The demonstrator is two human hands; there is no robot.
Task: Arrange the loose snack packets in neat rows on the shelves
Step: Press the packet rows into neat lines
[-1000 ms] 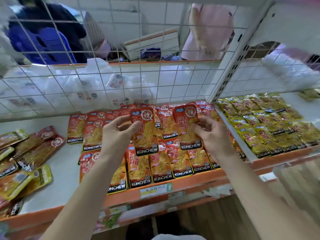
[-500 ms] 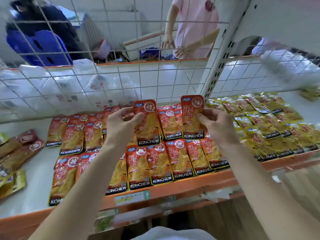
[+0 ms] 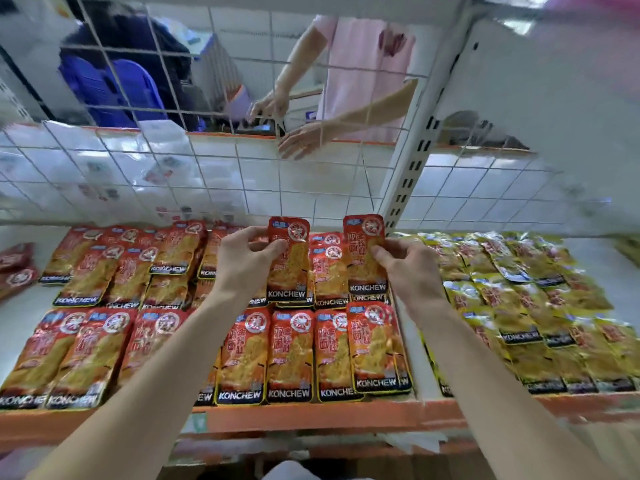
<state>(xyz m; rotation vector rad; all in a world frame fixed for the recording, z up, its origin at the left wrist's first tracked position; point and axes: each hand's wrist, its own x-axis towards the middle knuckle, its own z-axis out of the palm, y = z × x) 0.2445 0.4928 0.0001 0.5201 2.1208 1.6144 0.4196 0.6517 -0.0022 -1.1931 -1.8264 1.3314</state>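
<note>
Red KONCHEW snack packets [image 3: 291, 355] lie in rows on the white shelf [image 3: 408, 341] with an orange front edge. My left hand [image 3: 242, 261] pinches one red packet [image 3: 289, 258] by its left edge, upright above the middle rows. My right hand [image 3: 408, 271] pinches a second red packet [image 3: 365, 251] by its right edge, just right of the first. Both packets hover over the back rows. On the left the red packets [image 3: 114, 271] overlap unevenly.
Yellow-green packets [image 3: 519, 299] fill the shelf's right part. A wire grid [image 3: 214, 174] backs the shelf, with a perforated upright [image 3: 412, 161]. Behind it a person's hand [image 3: 301, 140] reaches over white packages [image 3: 104, 168]. Dark red packets [image 3: 17, 268] lie far left.
Both hands have carried their packets up and toward the back of the shelf. The view has shifted right and closer. The person behind the grid has reached a hand lower.
</note>
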